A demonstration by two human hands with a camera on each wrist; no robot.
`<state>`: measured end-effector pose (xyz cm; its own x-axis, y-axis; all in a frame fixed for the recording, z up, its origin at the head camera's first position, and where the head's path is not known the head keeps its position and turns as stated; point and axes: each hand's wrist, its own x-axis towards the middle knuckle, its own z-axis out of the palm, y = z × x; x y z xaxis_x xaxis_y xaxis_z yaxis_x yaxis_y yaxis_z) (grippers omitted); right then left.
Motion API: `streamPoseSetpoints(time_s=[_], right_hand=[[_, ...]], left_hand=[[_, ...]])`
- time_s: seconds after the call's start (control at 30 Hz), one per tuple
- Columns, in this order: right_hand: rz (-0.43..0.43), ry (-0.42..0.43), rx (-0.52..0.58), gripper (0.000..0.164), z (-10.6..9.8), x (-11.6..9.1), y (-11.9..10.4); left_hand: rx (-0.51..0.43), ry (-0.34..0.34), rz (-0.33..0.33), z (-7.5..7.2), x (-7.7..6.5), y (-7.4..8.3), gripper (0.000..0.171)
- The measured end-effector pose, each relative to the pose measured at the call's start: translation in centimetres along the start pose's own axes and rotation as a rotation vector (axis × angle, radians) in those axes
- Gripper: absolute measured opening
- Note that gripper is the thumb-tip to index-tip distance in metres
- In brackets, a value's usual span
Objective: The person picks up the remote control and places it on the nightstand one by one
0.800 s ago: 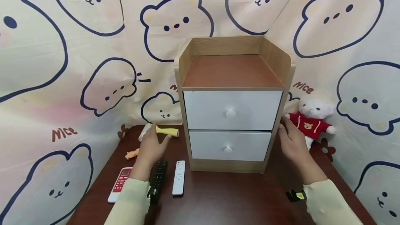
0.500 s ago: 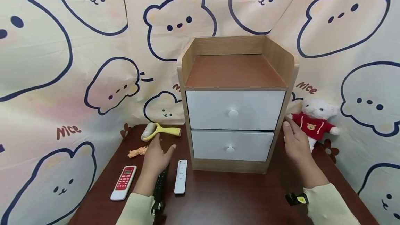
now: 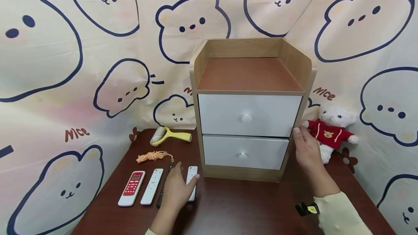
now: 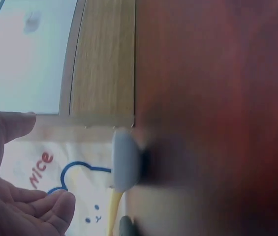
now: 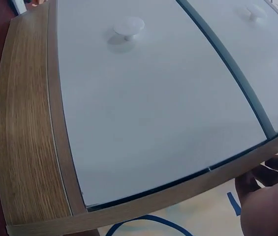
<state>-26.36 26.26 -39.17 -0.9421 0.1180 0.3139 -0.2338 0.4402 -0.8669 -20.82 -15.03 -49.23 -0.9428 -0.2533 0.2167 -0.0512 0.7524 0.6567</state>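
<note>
My left hand (image 3: 176,191) hovers low among the remotes, thumb and fingers spread. A dark remote (image 3: 160,200) shows partly under its fingers, and a white remote (image 3: 192,171) lies by its thumb. In the left wrist view the hand's fingers (image 4: 65,209) bend loosely around nothing. A small wood-framed cabinet (image 3: 241,173) stands at the middle back, its white upper drawer (image 3: 225,113) and lower drawer (image 3: 222,151) both closed. My right hand (image 3: 308,155) is at the cabinet's right side, thumb near the front edge. In the right wrist view its fingers (image 5: 264,174) are partly hidden behind that edge.
Left on the table lie a red-and-white remote (image 3: 132,188), another white remote (image 3: 151,188), a bundle of orange cord (image 3: 153,156) and a yellow-handled lint roller (image 3: 177,135). A white teddy bear (image 3: 337,115) in a red top sits right of the cabinet.
My left hand has drawn back from beside the lint roller to over the remotes, uncovering the cord and a white remote. My right hand stays by the cabinet's side. The view has shifted slightly.
</note>
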Motion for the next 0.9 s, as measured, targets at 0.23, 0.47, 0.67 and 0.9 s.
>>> streamPoseSetpoints(time_s=[0.23,0.47,0.67,0.9], right_hand=[[-0.014,0.047,-0.003,0.067,0.5,0.2,0.2],[-0.042,0.122,-0.046,0.059,1.0,0.0,0.4],[-0.061,0.155,-0.071,0.055,1.2,-0.1,0.4],[-0.047,0.141,-0.080,0.055,1.4,-0.2,0.6]], left_hand=[[0.025,0.012,0.027,1.2,-1.8,0.0,0.093],[0.094,0.014,0.030,1.3,-2.6,0.4,0.092],[0.124,0.041,0.070,1.4,-3.0,0.3,0.083],[0.184,0.016,0.057,1.5,-3.3,0.1,0.074]])
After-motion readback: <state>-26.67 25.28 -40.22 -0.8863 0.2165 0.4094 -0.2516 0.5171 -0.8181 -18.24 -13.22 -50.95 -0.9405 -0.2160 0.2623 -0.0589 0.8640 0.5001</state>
